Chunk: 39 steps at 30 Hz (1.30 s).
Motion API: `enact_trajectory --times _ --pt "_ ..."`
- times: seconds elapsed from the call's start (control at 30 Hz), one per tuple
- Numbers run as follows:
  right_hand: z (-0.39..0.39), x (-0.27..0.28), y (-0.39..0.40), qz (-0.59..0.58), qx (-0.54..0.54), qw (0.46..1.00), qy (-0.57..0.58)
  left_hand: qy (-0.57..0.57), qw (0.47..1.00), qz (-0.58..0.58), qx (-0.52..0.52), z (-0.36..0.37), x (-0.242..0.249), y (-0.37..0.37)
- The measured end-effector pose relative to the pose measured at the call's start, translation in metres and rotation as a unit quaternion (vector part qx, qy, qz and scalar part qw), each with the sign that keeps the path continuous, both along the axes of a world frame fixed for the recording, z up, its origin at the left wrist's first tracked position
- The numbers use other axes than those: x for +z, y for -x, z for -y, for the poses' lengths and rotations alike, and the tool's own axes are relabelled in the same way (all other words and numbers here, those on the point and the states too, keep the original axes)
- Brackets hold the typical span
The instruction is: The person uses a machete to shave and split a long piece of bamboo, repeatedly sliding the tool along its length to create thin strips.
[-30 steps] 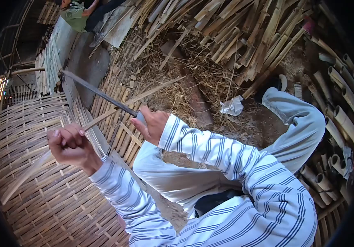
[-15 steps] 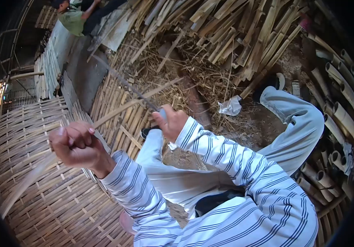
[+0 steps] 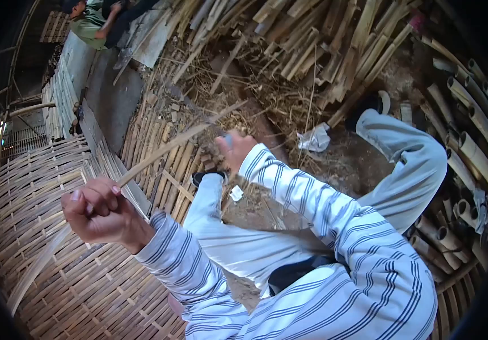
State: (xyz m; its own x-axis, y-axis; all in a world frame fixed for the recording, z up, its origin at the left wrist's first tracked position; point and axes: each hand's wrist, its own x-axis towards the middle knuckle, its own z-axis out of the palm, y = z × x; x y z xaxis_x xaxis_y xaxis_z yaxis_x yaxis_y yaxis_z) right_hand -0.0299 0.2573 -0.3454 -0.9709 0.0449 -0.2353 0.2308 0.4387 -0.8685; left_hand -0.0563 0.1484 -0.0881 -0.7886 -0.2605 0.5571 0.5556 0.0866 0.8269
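A long pale bamboo strip (image 3: pixel 170 144) runs through my left hand (image 3: pixel 97 214), its tail trailing to the lower left. The fingers of that hand are curled tight around it. My right hand (image 3: pixel 237 152) is closed on the grey-blue handle of a knife (image 3: pixel 228 139). Motion smears the blade, which points to the upper left near the strip's far end. Both hands are in front of my body, over the bent leg and the floor.
Woven bamboo matting (image 3: pixel 56 226) covers the left side. Split bamboo (image 3: pixel 334 45) is piled at the top, and bamboo tubes (image 3: pixel 473 153) stand at the right. Shavings (image 3: pixel 266 105) and crumpled white paper (image 3: pixel 314 137) litter the ground. Another person (image 3: pixel 89 25) sits at the upper left.
My right hand has moved slightly up and away from my body, with the knife blade more blurred. My left hand has shifted a little down and left with the bamboo strip.
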Motion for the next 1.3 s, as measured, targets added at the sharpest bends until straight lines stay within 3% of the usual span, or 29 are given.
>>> enact_trajectory --times 0.03,0.1,0.13,0.23,0.27,0.37,0.47,0.57,0.6,0.7,0.73,0.77,0.83,0.9,0.93,1.03,1.07,1.1,1.13,1.17,1.23,1.3 --pt "0.014 -0.059 0.007 -0.219 0.021 0.961 -0.169 0.007 1.0 -0.006 -0.002 0.002 0.001 -0.003" --pt "-0.003 -0.028 -0.005 -0.09 -0.002 0.996 0.013 0.028 0.999 -0.009 -0.019 0.007 -0.001 -0.003" --pt "-0.006 -0.015 -0.012 -0.033 0.0 0.999 0.042 0.023 0.999 -0.008 -0.039 0.01 -0.001 0.0" --pt "-0.005 0.014 -0.018 -0.117 0.022 0.983 0.137 0.003 0.999 0.009 -0.035 0.01 0.002 0.003" --pt "-0.011 0.01 -0.012 -0.049 0.054 0.985 0.159 0.006 0.999 0.013 -0.029 0.016 0.002 0.002" --pt "0.004 -0.003 0.005 -0.048 0.035 0.995 0.076 -0.024 0.999 0.018 -0.021 0.045 0.001 0.0" --pt "0.019 -0.019 0.026 0.005 0.033 0.997 0.064 -0.021 0.999 0.019 -0.035 0.045 0.002 -0.008" --pt "0.004 0.018 0.012 0.033 0.079 0.987 0.133 -0.021 0.999 0.023 -0.042 0.033 0.003 -0.006" --pt "0.0 0.023 0.004 -0.058 0.081 0.99 0.105 -0.014 0.998 0.024 -0.063 0.03 0.002 -0.003" --pt "-0.001 0.002 0.006 -0.046 0.021 0.989 0.136 -0.007 0.998 0.035 -0.058 0.028 0.004 -0.003" --pt "-0.003 0.002 0.011 -0.019 0.047 0.998 0.037 -0.011 0.999 0.024 -0.045 0.032 0.004 0.0" --pt "0.007 -0.006 0.011 -0.089 0.011 0.995 0.033 -0.016 0.999 0.011 -0.03 0.036 0.003 0.003" --pt "0.014 -0.008 0.013 -0.09 0.03 0.996 0.0 -0.007 0.999 0.018 -0.031 0.044 0.004 -0.004" --pt "0.001 0.032 0.009 0.024 0.073 0.991 0.107 -0.005 0.999 0.018 -0.039 0.04 0.001 -0.006" --pt "0.004 0.031 0.0 -0.055 0.084 0.991 0.091 -0.001 0.999 0.013 -0.032 0.037 0.0 -0.005" --pt "-0.011 0.057 -0.008 -0.066 0.128 0.987 0.066 -0.024 0.999 0.01 -0.033 0.032 0.0 0.0" --pt "-0.015 0.049 -0.003 -0.002 0.129 0.991 0.019 -0.018 0.999 0.004 -0.026 0.029 -0.001 -0.001" --pt "-0.006 0.013 0.003 0.082 0.091 0.99 0.076 -0.016 0.999 0.012 -0.026 0.027 0.0 -0.004" --pt "-0.002 -0.034 0.006 -0.008 0.137 0.99 -0.043 -0.019 0.999 0.011 -0.025 0.025 -0.001 -0.008" --pt "-0.011 -0.034 0.015 -0.095 0.175 0.967 -0.161 -0.021 0.999 0.01 -0.028 0.025 -0.001 -0.011" --pt "-0.01 -0.035 0.016 0.166 0.061 0.984 0.021 0.005 0.999 -0.003 -0.033 0.024 -0.002 -0.003" --pt "-0.015 0.004 0.003 0.077 0.079 0.991 0.077 0.017 1.0 0.02 -0.003 0.017 0.001 -0.002"
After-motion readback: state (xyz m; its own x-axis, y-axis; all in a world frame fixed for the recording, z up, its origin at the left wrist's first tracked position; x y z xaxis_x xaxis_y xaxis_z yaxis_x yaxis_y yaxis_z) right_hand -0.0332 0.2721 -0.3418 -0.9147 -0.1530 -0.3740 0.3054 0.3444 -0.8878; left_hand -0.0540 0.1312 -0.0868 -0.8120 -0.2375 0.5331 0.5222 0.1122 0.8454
